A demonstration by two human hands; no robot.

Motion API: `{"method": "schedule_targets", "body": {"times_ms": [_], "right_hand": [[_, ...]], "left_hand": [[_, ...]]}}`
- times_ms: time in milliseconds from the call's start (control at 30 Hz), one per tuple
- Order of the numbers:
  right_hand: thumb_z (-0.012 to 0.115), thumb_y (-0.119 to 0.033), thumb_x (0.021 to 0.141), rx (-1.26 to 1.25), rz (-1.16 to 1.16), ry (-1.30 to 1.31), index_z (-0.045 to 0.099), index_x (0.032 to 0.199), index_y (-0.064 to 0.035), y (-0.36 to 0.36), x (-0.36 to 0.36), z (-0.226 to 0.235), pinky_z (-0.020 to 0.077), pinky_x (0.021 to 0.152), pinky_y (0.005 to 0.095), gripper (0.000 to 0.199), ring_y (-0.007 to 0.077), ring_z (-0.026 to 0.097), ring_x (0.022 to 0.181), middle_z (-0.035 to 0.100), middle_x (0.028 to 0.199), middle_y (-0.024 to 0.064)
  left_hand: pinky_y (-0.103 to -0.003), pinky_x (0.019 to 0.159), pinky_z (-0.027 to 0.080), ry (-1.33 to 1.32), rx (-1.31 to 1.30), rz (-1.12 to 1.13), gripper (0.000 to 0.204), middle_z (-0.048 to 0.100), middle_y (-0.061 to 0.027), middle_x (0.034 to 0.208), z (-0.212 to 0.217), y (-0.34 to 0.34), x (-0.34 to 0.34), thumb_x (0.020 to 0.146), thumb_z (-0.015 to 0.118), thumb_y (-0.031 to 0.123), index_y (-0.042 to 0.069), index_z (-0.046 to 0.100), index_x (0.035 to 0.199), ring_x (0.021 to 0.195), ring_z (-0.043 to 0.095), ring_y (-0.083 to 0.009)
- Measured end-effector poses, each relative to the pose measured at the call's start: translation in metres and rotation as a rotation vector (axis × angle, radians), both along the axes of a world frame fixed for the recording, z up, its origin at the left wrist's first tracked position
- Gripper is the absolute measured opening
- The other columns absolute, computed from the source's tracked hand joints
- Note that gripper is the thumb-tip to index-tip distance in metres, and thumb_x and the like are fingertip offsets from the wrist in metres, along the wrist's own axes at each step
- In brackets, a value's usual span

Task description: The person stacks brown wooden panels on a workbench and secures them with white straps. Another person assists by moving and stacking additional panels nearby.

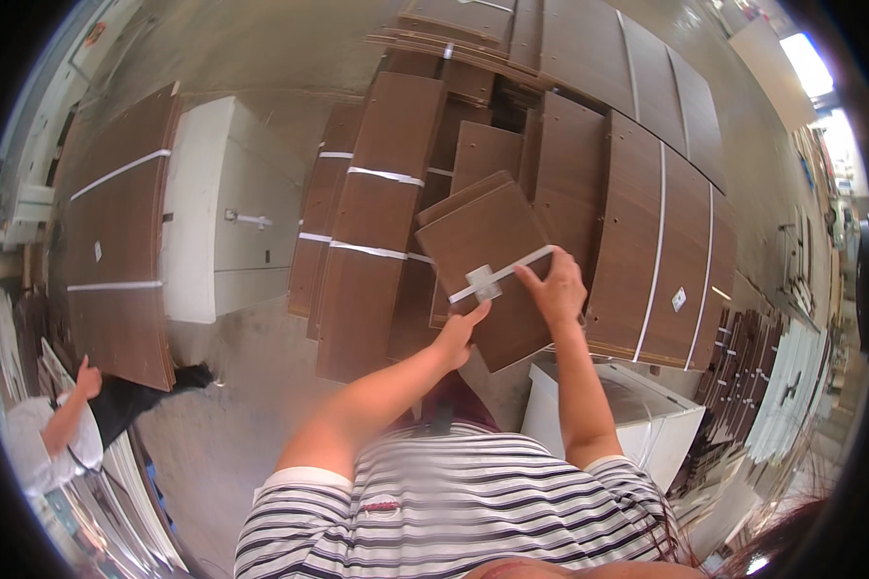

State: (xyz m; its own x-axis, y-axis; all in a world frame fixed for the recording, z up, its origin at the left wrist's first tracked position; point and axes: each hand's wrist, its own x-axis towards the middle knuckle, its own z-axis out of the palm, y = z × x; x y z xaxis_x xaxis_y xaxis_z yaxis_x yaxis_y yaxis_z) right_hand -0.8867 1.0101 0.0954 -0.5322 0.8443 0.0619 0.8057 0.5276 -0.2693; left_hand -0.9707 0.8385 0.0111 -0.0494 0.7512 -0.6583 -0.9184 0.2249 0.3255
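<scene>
Brown panels (483, 227) in grasp: pinching near the white strap's (512, 269) ends with nearly closed left fingers (476, 315) and wider-parted right fingers (566, 268), in front of stacked boards (642, 207).

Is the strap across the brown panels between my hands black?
No, the strap across the brown panels is white, running between the left hand and the right hand.
</scene>
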Motion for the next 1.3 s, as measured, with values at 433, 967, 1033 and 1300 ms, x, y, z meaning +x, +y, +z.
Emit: {"method": "schedule_targets", "body": {"times_ms": [433,967,1033,1300], "right_hand": [[0.069,-0.047,0.074,-0.186,0.689,0.136,0.047,0.122,0.0003,-0.105,-0.166,-0.075,0.0464,0.077,0.0386,0.071,0.0293,0.055,0.093,0.058,0.098,0.0133],[0.053,-0.049,0.085,-0.009,0.66,0.111,0.047,0.12,0.0002,-0.087,-0.203,-0.07,0.0301,0.098,0.0411,0.061,0.0277,0.048,0.107,0.053,0.107,0.0127],[0.053,-0.049,0.085,-0.06,0.654,0.102,0.046,0.121,0.0004,-0.089,-0.211,-0.067,0.03,0.098,0.0403,0.062,0.0269,0.047,0.107,0.052,0.107,0.0124],[0.059,-0.051,0.082,-0.133,0.583,0.213,0.044,0.123,0.0,-0.097,-0.208,-0.083,0.0327,0.093,0.0381,0.067,0.0248,0.047,0.105,0.052,0.107,0.0104]], "left_hand": [[-0.049,0.087,0.049,0.298,-0.466,0.307,0.036,0.054,-0.0157,0.115,-0.006,-0.142,-0.057,0.094,0.057,0.018,-0.004,0.042,0.118,0.107,0.055,-0.0305],[-0.044,0.083,0.052,0.179,-0.334,0.453,0.028,0.058,-0.0129,0.098,-0.026,-0.089,-0.05,0.094,0.058,0.022,-0.002,0.048,0.104,0.088,0.06,-0.028],[-0.044,0.083,0.052,0.265,-0.393,0.444,0.029,0.058,-0.0126,0.1,-0.029,-0.097,-0.061,0.093,0.059,0.024,0.0,0.047,0.104,0.088,0.06,-0.0273],[-0.042,0.078,0.055,0.358,-0.423,0.277,0.034,0.055,-0.0154,0.099,-0.03,-0.132,-0.097,0.095,0.056,0.024,-0.005,0.039,0.102,0.084,0.06,-0.0266]]}}
